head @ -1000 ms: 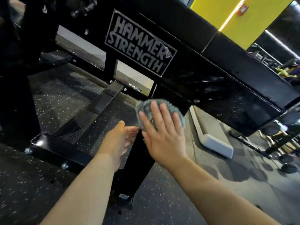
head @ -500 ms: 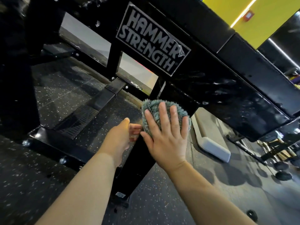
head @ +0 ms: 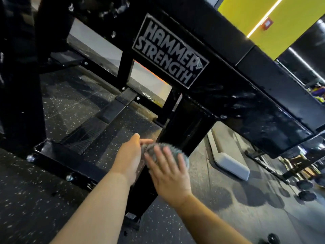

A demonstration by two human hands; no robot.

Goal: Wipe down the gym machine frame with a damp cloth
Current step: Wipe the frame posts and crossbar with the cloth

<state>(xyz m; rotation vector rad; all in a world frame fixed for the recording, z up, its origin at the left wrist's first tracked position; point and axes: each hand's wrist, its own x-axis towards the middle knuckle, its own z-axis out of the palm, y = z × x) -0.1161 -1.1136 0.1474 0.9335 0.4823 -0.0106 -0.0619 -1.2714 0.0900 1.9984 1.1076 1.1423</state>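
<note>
A black gym machine frame (head: 233, 95) with a "Hammer Strength" plate crosses the view, its wide beam streaked with wet marks. A slanted black leg (head: 184, 131) runs down from the beam to the floor. A grey-green fuzzy cloth (head: 154, 147) lies against this leg. My right hand (head: 168, 171) presses the cloth flat onto the leg with straight, spread fingers. My left hand (head: 129, 155) rests on the leg's left side, its fingertips touching the cloth's edge. Most of the cloth is hidden under my right hand.
Black speckled rubber flooring (head: 35, 208) lies below. A bolted base rail (head: 58, 161) runs at the left and a thick black upright (head: 19, 85) stands at the far left. A grey block (head: 232, 166) sits on the floor at right, with round feet of other equipment beyond.
Both hands and the cloth have slid down the slanted leg, away from the joint under the beam. The bare upper leg now shows above them.
</note>
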